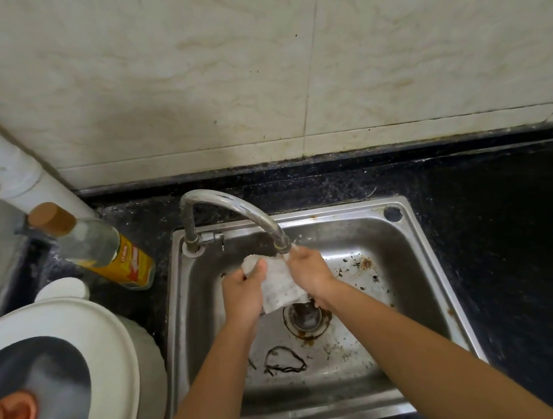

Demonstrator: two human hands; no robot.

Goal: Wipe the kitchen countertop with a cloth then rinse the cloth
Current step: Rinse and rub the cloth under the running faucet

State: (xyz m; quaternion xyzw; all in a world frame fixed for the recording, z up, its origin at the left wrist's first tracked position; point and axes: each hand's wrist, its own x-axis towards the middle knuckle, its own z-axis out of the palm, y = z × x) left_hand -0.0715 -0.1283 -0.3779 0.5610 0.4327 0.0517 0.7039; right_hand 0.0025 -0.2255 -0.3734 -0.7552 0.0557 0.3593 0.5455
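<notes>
**RINSING THE CLOTH UNDER THE FAUCET**

**Position.** Cloth [278,286]: over the sink [303,214] basin, just below the faucet [234,210] outlet and directly above the drain [306,319], stretched between both hands.

**Grip.** Left hand [243,290]: fingers curled round the upper left corner of the cloth, thumb pressed on top. Right hand [310,274]: closed on the right edge, fingertips mostly hidden beneath the hand, knuckles close under the outlet, small splashes visible there.

**Procedure (recommended).**
1. Hold the middle of the cloth under the outlet, not only the gripped edge.
2. Rub the two held edges against each other, then shift the grip to expose unrinsed areas.
3. Keep the cloth low in the basin to limit splashing.
4. Squeeze out over the drain.

**Clearances.**
- Above: spout arching from the rear left corner to just over the right hand. Avoid lifting straight up.
- Basin walls: well apart from both hands; most free room toward the near wall.
- Left: bottle [107,252] just beside the rim, white lidded appliance [74,322] near the left forearm. Keep that elbow tucked in.
- Right: dark countertop [512,234] beside the rim. Keep the dripping cloth inside the rim.
</notes>
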